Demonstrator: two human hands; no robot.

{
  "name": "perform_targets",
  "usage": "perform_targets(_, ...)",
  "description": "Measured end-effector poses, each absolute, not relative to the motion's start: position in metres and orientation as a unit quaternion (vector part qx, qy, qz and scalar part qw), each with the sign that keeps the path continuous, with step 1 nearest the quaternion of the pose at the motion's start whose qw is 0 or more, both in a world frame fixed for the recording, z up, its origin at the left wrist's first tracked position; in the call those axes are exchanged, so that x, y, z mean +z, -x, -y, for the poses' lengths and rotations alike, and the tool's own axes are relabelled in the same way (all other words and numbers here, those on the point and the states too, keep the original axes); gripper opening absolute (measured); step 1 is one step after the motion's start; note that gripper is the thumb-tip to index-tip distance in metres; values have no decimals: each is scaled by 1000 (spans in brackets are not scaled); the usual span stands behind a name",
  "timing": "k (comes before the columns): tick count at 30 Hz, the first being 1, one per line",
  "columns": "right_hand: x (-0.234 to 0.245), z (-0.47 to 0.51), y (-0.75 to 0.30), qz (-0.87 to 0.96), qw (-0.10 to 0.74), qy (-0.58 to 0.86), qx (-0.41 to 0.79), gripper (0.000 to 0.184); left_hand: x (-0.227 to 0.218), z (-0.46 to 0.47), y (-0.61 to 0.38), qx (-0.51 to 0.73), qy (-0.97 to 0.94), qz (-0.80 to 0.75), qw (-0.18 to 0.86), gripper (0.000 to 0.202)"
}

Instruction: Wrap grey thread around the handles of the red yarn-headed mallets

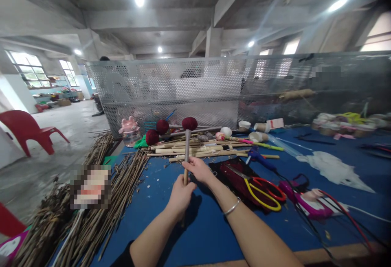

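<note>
A stick with a round dark red cloth-like head (190, 124) stands nearly upright over the table. Its shaft (187, 147) is grey above and bare wood lower down. My left hand (181, 193) is wrapped round the lower wooden part. Just above it, my right hand (199, 170) pinches the shaft near its middle. The stick's lower end shows below my left hand. Two similar dark red balls (162, 126) lie behind to the left, at the ends of other sticks. Scissors with yellow and red handles (263, 193) rest on dark cloth (233, 177) right of my hands.
Bundles of thin twigs (122, 193) line the left side. Wooden sticks (195, 149) lie across the back, before a perforated metal screen (171, 88). A blue glue gun (259, 157), a power strip (317, 206) with cables and a plastic bag (332, 169) are on the right.
</note>
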State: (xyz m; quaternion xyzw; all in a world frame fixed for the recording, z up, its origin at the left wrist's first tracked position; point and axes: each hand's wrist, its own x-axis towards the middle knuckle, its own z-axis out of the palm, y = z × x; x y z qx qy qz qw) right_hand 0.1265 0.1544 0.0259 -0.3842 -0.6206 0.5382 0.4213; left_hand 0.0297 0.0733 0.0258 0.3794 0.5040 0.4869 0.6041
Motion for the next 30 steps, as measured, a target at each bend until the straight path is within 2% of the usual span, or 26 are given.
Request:
perform_targets(3,29,-150,-124,591,396,334,619,41,38,-71,-28,411,-307,-461,724,25)
perform_targets(5,31,-148,-123,575,396,323,639,42,41,-72,-27,396,-301,-454,739,26)
perform_targets(9,30,-149,-123,586,431,358,586,43,32,-76,-26,474,-389,-538,578,19)
perform_targets(11,28,-152,-122,589,431,372,573,43,26,-78,-26,516,-430,-547,499,24)
perform_targets(13,27,-153,-122,589,431,371,574,42,22,-80,-26,542,-446,-538,467,30)
perform_targets(15,26,-154,-123,584,434,350,590,41,22,-80,-26,547,-430,-529,485,31)
perform_targets(20,29,-154,-130,533,403,283,688,40,31,-77,-29,550,-363,-441,610,40)
perform_targets(23,28,-155,-134,547,403,295,672,37,31,-77,-29,517,-357,-442,640,40)
perform_targets(25,25,-156,-134,579,405,332,625,36,27,-78,-27,482,-408,-485,604,38)
perform_targets(28,20,-159,-131,620,405,367,563,34,21,-83,-21,487,-502,-546,461,28)
perform_targets(30,19,-161,-129,630,405,365,552,33,19,-87,-16,493,-520,-564,410,24)
